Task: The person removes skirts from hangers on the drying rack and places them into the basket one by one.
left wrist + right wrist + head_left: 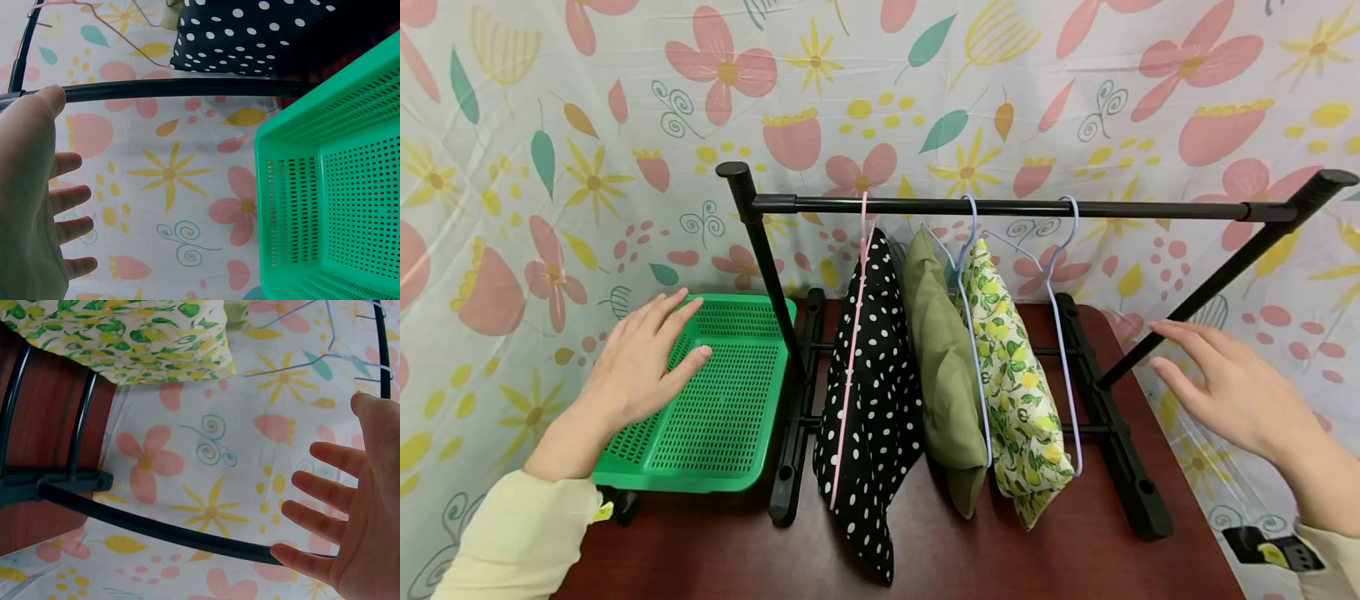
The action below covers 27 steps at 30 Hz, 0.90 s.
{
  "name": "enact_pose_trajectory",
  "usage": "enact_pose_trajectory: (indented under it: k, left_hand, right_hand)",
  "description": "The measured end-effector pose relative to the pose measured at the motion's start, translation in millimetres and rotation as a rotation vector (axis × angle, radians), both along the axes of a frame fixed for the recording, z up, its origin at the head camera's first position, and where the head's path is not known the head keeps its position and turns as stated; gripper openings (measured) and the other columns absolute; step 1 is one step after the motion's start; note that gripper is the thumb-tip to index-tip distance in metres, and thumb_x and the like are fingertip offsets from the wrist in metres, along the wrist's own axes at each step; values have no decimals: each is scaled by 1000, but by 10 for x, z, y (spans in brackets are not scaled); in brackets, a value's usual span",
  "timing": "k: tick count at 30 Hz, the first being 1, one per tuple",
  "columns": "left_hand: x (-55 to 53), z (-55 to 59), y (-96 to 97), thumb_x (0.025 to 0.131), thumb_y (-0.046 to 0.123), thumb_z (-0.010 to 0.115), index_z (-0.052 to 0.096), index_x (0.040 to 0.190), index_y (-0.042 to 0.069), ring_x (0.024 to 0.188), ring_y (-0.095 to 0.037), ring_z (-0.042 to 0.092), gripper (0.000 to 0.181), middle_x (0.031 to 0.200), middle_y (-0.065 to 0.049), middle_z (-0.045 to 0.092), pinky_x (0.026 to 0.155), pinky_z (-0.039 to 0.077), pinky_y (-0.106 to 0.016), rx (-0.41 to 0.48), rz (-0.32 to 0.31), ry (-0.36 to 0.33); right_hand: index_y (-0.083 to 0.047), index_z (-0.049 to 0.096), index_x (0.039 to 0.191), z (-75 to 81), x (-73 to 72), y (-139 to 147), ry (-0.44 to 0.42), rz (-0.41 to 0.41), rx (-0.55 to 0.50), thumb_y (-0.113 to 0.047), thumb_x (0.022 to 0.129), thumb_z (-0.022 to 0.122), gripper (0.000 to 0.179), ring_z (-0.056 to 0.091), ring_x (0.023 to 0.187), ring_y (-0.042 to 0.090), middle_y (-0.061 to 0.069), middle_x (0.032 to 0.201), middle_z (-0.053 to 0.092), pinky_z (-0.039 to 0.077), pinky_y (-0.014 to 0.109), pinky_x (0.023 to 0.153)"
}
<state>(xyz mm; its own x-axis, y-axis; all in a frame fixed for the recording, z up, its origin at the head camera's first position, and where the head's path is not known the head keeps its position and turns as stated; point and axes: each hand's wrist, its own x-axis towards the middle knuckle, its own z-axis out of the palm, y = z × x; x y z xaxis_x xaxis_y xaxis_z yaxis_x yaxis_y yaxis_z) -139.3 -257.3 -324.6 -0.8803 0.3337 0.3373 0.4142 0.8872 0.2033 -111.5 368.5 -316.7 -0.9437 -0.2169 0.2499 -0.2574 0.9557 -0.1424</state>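
Note:
My left hand (643,358) hovers over the green plastic basket (718,479), fingers extended and holding nothing. Off to the right, my right hand (1240,387) is held out beside the rack's slanted post, its fingers spread and grasping nothing. Between the hands stands a black rack with a crossbar (910,206). From it hang a black polka-dot cushion (880,375) at a pink hanger (852,350), an olive green cushion (943,358) and a lemon-print cushion (1015,375), with two lavender hangers (1067,383) beside them. The left wrist view shows the basket's mesh wall (290,212).
The rack's black feet (786,475) rest on a dark red wooden table (970,567). Behind everything hangs a white curtain (647,42) printed with flowers and leaves. The basket sits left of the rack, close to its left post (767,275).

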Motion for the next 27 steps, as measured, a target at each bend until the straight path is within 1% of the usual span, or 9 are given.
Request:
enact_pose_trajectory:
  k: [6, 8, 13, 16, 20, 23, 27]
  left_hand:
    - [-6, -15, 15, 92, 37, 52, 39, 140, 12, 127, -38, 33, 56, 143, -13, 37, 98, 26, -59, 37, -6, 46]
    - [-7, -21, 25, 92, 36, 53, 41, 139, 11, 126, -38, 35, 54, 141, -14, 39, 97, 27, -59, 54, -8, 63]
    - [-20, -28, 79, 91, 35, 55, 44, 136, 10, 124, -37, 37, 53, 138, -13, 42, 95, 28, -58, 97, -11, 84]
    - [-37, -47, 108, 90, 34, 57, 46, 135, 10, 122, -36, 39, 53, 135, -13, 44, 94, 30, -57, 111, -12, 99]
    - [-58, -79, 126, 88, 31, 60, 47, 134, 11, 118, -36, 42, 51, 131, -13, 47, 90, 33, -56, 143, -15, 123]
    - [-76, -105, 131, 86, 27, 62, 50, 132, 11, 113, -35, 45, 50, 127, -13, 50, 84, 36, -53, 184, -22, 154]
    - [-108, -143, 151, 84, 22, 65, 54, 128, 10, 107, -34, 49, 48, 122, -15, 53, 80, 38, -51, 238, -35, 205]
  right_hand:
    - [-3, 48, 128, 47, -21, -85, -24, -7, -16, -32, 94, 51, 45, 47, 102, 45, 26, 119, 48, 36, 57, 78]
    - [-3, 49, 127, 72, -41, -115, -23, -2, -22, -32, 94, 51, 44, 50, 98, 43, 25, 116, 50, 38, 55, 74]
    - [-10, 55, 123, 152, -95, -232, 1, 14, -40, -32, 93, 54, 37, 56, 91, 34, 16, 109, 55, 42, 51, 64]
    - [-10, 57, 119, 190, -122, -292, 20, 30, -46, -31, 92, 55, 34, 58, 89, 32, 13, 106, 58, 42, 51, 64]
    - [-10, 60, 114, 227, -151, -350, 49, 62, -50, -28, 91, 58, 30, 59, 84, 32, 11, 99, 62, 42, 52, 65]
    - [-13, 63, 107, 245, -183, -394, 77, 85, -45, -25, 89, 60, 22, 60, 80, 27, 5, 93, 64, 45, 46, 64]
    - [-15, 65, 100, 286, -240, -457, 107, 126, -32, -22, 87, 62, 14, 59, 73, 18, -2, 85, 64, 45, 36, 59]
